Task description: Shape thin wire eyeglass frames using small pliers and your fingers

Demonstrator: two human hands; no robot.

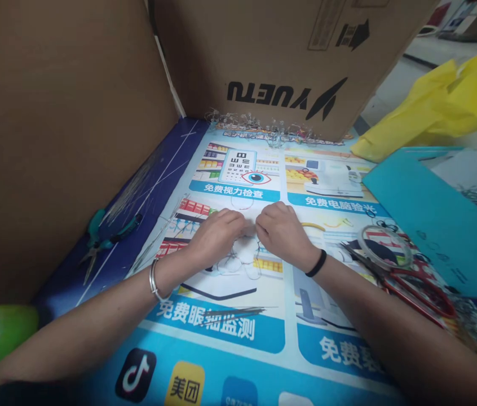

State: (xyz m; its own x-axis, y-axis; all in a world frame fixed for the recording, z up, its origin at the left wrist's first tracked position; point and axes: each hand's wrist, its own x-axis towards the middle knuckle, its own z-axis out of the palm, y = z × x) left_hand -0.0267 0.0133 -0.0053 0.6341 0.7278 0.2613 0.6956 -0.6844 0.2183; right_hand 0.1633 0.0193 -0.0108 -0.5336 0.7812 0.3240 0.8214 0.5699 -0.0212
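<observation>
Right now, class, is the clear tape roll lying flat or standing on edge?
Lying flat: the tape roll shows its whole ring, hole facing up.

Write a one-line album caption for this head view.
Over wire loops on a printed poster, left hand and right hand meet fingertip to fingertip; teal pliers left, red scissors right.

Probably a makeshift workshop: cardboard boxes (289,51), pliers (103,234), scissors (424,293) on an optician's poster (238,338)

Boxes (65,141) close ahead, left of hands (281,231)
</observation>
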